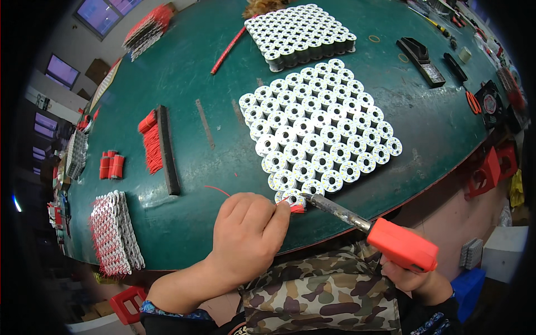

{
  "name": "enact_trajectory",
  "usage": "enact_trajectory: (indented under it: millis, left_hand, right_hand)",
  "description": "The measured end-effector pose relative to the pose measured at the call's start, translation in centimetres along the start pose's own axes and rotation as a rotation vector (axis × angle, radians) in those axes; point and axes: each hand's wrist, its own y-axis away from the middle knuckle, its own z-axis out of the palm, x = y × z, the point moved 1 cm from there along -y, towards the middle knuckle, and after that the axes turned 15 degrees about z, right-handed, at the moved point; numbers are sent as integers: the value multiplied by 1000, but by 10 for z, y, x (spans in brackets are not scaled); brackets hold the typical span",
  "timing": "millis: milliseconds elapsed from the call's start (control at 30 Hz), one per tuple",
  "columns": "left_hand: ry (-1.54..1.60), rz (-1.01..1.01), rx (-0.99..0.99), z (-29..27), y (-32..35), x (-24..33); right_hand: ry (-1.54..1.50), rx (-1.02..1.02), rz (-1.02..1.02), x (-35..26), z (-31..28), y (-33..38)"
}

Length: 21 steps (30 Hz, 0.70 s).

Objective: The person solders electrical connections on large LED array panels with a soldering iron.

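Green table (190, 229) spreading out ahead of both hands, and just beyond the left hand (245, 226) lies the white block of round boards (320, 111), near corner right at those fingertips. It looks stiff and fairly heavy as one piece, I'd judge; take it by two opposite sides, palms clear of the delicate-looking faces. Now the soldering iron (386, 233): right hand (405, 274) wrapped round the red plastic handle, the right place, since the metal shaft is probably hot; its tip is up at that near corner, touching or not I can't tell. And smallest, the red wires (297, 209) at the left hand, thumb and finger closed in a pinch on them: light, limp, likely slippery, best gripped close to the ends.
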Motion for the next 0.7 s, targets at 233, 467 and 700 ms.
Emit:
enact_trajectory:
  millis: [233,467,700]
  left_hand:
    - [8,15,-16,3,-2,0]
    - [1,14,-12,7,-2,0]
    - [9,15,-32,7,-4,1]
  right_hand:
    - [68,45,-127,14,4,3]
    - [129,-91,-147,12,-4,-2]
    - [-12,-36,-180,14,-1,-2]
